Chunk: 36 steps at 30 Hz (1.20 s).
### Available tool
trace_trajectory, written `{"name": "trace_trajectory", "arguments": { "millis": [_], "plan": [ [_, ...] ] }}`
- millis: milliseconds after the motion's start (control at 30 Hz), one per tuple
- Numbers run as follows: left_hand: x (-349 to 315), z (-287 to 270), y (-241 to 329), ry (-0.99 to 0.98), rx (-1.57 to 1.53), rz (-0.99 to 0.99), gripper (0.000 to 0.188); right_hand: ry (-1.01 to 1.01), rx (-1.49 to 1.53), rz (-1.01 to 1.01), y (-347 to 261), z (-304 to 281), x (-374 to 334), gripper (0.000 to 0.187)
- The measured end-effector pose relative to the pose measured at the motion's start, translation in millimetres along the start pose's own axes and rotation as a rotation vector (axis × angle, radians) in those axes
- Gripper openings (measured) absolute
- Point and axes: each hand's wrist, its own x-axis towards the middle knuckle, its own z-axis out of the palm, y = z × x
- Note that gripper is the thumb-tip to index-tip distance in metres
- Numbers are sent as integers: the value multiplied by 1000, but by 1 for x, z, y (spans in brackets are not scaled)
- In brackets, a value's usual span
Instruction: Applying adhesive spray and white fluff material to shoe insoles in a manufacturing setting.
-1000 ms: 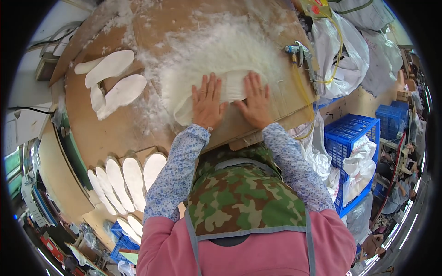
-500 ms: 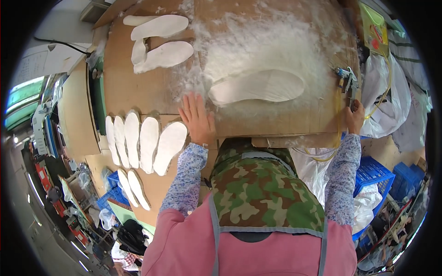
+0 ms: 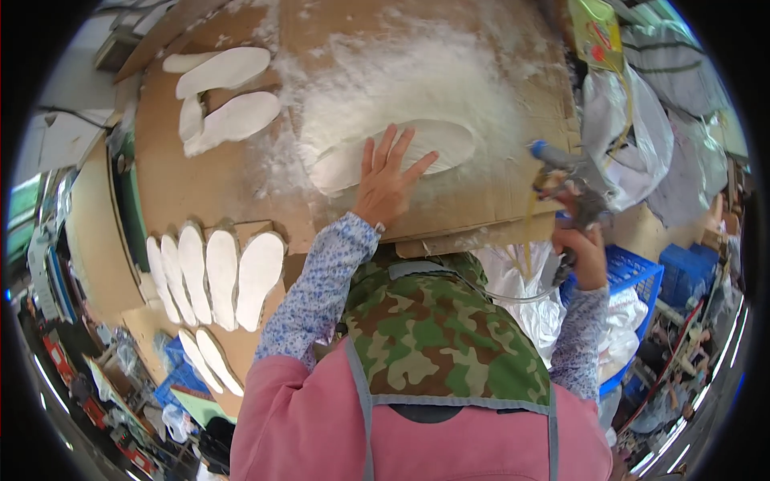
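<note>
A white insole lies on white fluff spread over the cardboard tabletop. My left hand rests on the insole's middle with its fingers spread, covering part of it. At the table's right edge my right hand is wrapped round the handle of a spray gun. The gun is blurred, its blue end toward the table. A yellow hose hangs beside it.
Several white insoles stand in a row at the left, with a smaller pair below. More white cut pieces lie at the upper left. Plastic bags and a blue crate flank the right side.
My left hand has moved right from the cardboard onto the insole. My right hand has lifted the spray gun from the table's right edge and brought it nearer. The whole view has shifted.
</note>
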Motion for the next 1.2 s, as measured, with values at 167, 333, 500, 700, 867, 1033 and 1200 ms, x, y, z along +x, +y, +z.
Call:
{"name": "trace_trajectory", "arguments": {
  "millis": [167, 333, 500, 700, 867, 1033, 1200],
  "plan": [
    [6, 7, -8, -228, 97, 28, 57, -92, -56, 101, 27, 59, -15, 28],
    [-13, -9, -24, -259, 85, -13, 56, -97, -388, -214, 16, 114, -15, 33],
    [-24, -14, -32, -224, 53, -7, 53, -87, -478, -280, 14, 144, -17, 33],
    [-27, -12, -37, -223, 1, -20, 58, -83, -519, -88, 7, 153, -21, 32],
    [-27, -9, -36, -218, -13, -20, 64, 16, -516, -86, 9, 146, -24, 28],
    [-27, -9, -35, -248, -24, -30, 66, 96, -523, -103, 10, 139, -25, 24],
    [-27, -10, -35, -254, -4, -24, 66, 165, -517, -128, 16, 134, -29, 23]
  ]
}}
